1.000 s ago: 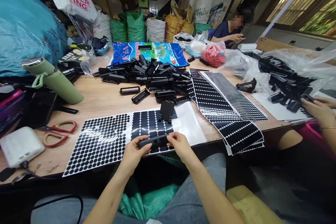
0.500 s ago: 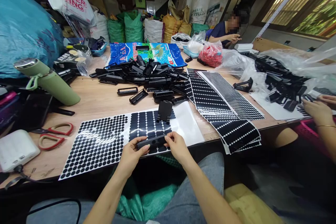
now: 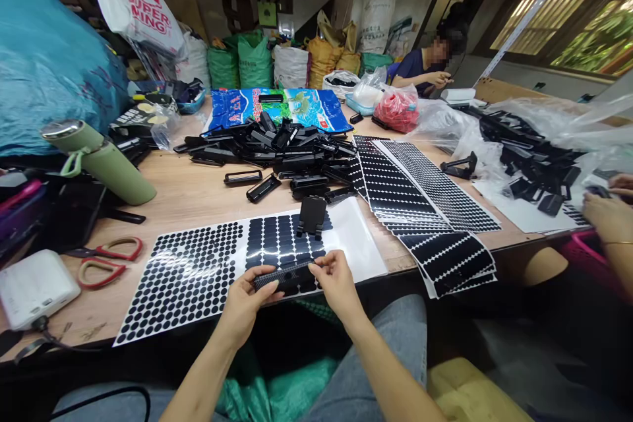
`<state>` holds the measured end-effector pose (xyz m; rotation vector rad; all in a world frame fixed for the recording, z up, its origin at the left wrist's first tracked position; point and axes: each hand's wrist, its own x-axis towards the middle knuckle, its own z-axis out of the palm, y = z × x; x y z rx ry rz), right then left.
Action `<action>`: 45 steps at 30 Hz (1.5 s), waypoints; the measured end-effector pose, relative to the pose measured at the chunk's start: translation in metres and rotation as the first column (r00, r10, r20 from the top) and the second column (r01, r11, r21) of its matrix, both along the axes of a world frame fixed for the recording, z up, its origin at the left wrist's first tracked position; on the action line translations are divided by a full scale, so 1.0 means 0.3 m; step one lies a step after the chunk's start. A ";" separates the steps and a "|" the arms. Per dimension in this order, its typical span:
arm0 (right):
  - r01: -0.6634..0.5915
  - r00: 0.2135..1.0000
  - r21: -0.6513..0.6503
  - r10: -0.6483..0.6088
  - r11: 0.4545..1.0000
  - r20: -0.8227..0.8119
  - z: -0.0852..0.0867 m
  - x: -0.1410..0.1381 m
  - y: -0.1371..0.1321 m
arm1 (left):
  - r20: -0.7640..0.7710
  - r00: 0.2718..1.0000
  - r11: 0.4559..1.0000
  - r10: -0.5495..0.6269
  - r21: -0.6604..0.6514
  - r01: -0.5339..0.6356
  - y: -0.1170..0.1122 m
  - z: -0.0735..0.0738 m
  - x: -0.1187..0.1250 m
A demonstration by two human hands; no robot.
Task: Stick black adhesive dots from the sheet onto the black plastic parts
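Observation:
My left hand and my right hand both grip a long black plastic bar at its two ends, held just above the near table edge. Beneath it lies a white sheet of black round and square stickers. A small black plastic stand sits upright on that sheet, just beyond my hands. Farther back is a heap of similar black plastic parts.
Stacked sheets of black dot stickers fan out to the right. Red-handled scissors, a white box and a green bottle lie at the left. Another person's hand works at the right; a seated person is at the far end.
My hands and the black bar have stayed in nearly the same spot; the bar has tilted slightly. The view has shifted a little.

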<state>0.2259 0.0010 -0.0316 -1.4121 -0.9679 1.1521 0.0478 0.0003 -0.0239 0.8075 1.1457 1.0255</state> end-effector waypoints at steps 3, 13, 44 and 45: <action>-0.211 0.967 0.005 0.209 0.978 -0.145 0.043 0.012 -0.034 | 0.007 0.989 0.988 -0.150 0.022 0.150 -0.011 0.055 -0.038; -0.566 0.752 -0.225 0.608 0.793 0.254 0.087 -0.028 -0.255 | -0.902 0.373 0.850 0.216 0.362 0.382 0.620 0.075 -0.028; -0.421 0.837 0.027 0.377 0.907 0.396 0.132 -0.155 0.107 | -0.798 0.570 0.958 0.195 0.281 0.065 0.421 0.124 -0.173; -0.409 0.862 0.043 0.370 0.912 0.347 0.152 -0.124 0.097 | -0.735 0.660 0.964 0.155 0.259 0.062 0.383 0.137 -0.159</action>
